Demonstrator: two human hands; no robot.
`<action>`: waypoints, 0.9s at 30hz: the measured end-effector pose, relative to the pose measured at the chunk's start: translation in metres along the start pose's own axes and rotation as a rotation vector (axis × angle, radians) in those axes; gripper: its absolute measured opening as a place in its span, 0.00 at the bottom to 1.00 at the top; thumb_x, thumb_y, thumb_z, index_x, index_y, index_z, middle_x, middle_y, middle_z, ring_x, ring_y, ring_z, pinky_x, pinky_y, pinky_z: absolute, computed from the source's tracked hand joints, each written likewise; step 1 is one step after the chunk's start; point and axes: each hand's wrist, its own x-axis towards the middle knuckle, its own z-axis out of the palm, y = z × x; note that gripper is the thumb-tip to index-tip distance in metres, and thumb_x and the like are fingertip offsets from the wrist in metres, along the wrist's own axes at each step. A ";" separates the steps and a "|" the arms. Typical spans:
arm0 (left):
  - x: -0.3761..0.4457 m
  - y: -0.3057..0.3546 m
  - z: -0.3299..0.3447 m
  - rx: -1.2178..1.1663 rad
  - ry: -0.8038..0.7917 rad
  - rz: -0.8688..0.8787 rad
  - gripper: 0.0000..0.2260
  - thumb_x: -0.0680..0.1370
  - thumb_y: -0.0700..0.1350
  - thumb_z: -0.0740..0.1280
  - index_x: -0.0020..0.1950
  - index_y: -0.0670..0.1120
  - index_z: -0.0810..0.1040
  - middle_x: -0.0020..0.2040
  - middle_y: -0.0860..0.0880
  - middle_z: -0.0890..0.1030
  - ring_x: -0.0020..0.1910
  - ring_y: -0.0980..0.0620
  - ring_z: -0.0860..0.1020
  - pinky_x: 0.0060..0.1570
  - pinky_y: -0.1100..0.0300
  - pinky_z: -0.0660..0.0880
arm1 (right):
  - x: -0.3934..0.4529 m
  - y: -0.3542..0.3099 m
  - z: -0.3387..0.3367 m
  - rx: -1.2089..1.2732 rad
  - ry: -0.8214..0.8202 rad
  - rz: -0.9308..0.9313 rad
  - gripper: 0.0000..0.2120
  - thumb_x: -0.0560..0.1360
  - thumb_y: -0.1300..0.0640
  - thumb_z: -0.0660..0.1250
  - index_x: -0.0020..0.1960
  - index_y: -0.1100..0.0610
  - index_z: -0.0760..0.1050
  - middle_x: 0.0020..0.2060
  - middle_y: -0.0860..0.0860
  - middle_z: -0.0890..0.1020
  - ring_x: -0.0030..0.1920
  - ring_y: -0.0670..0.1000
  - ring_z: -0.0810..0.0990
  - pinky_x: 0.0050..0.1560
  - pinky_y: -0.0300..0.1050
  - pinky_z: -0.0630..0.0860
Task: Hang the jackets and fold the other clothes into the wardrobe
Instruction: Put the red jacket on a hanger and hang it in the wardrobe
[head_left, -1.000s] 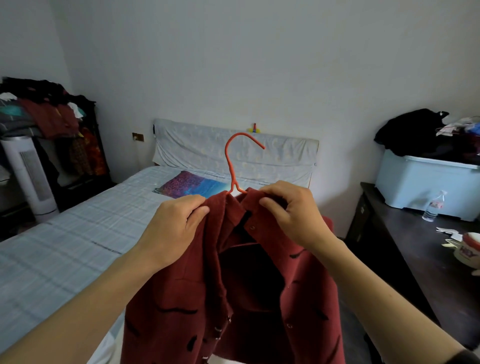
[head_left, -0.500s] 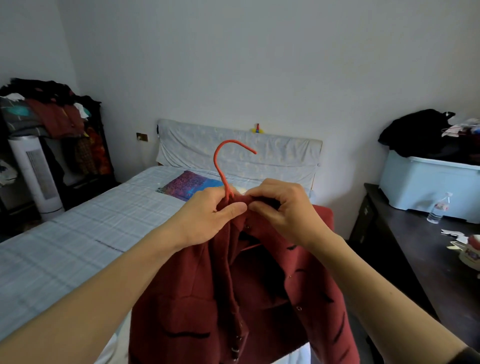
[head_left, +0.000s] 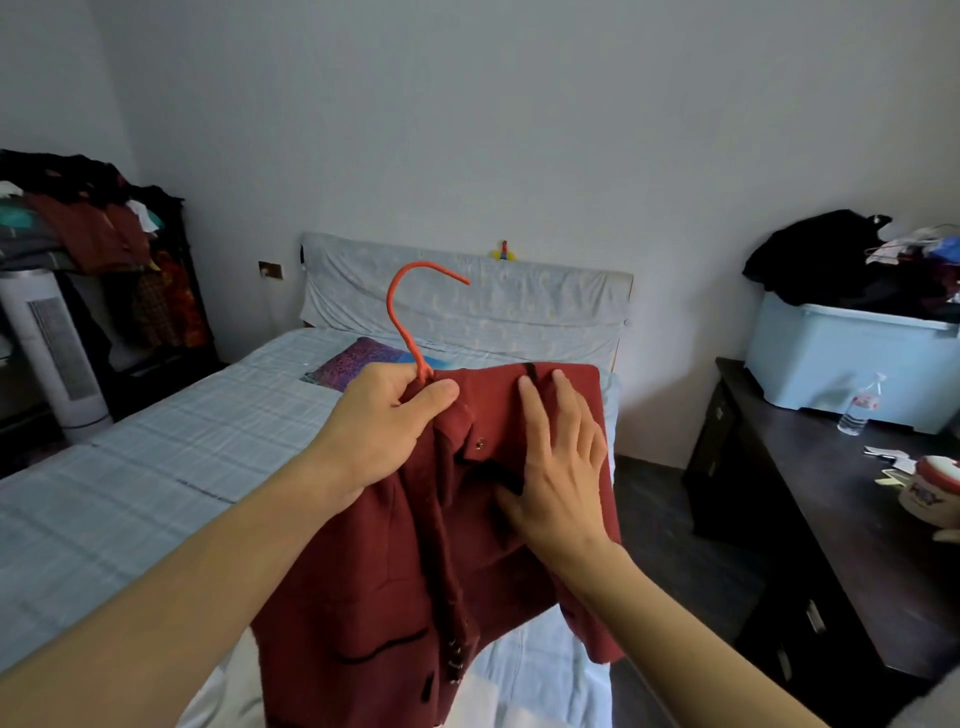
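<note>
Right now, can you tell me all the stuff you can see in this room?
Jacket: one, dark red, held up on the hanger.
Hanger: one, orange, hook above the collar.
Bed: one, pale blue checked sheet, behind the jacket.
Pillow: one, purple and blue, at the headboard.
Clothes pile: one, mixed dark and red, far left.
Storage box: one, light blue, on the dark cabinet.
Water bottle: one, clear, beside the box.
Left hand: grips the hanger's neck.
Right hand: flat on the jacket.

A dark red woolly jacket with black trim hangs open-fronted above the bed. It sits on an orange plastic hanger, whose hook rises upright above the collar.
</note>
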 end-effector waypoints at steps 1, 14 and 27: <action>-0.001 0.002 0.000 -0.011 -0.008 -0.001 0.29 0.67 0.66 0.66 0.45 0.40 0.82 0.45 0.30 0.80 0.39 0.47 0.75 0.52 0.36 0.75 | 0.004 0.001 0.004 0.010 0.018 0.051 0.55 0.63 0.48 0.77 0.80 0.49 0.47 0.78 0.58 0.50 0.77 0.62 0.53 0.74 0.62 0.55; -0.005 -0.011 -0.015 -0.026 -0.007 -0.047 0.11 0.78 0.51 0.70 0.45 0.45 0.85 0.43 0.36 0.83 0.41 0.47 0.76 0.55 0.38 0.76 | 0.062 0.027 -0.015 0.100 0.122 -0.103 0.29 0.62 0.68 0.63 0.62 0.57 0.78 0.55 0.52 0.80 0.55 0.57 0.77 0.61 0.58 0.72; -0.001 -0.029 -0.034 0.232 -0.071 0.047 0.06 0.76 0.50 0.73 0.52 0.54 0.81 0.47 0.57 0.84 0.51 0.59 0.81 0.59 0.56 0.75 | 0.079 0.038 -0.061 0.342 -0.133 -0.027 0.23 0.65 0.75 0.60 0.53 0.57 0.81 0.45 0.51 0.85 0.46 0.50 0.81 0.46 0.33 0.72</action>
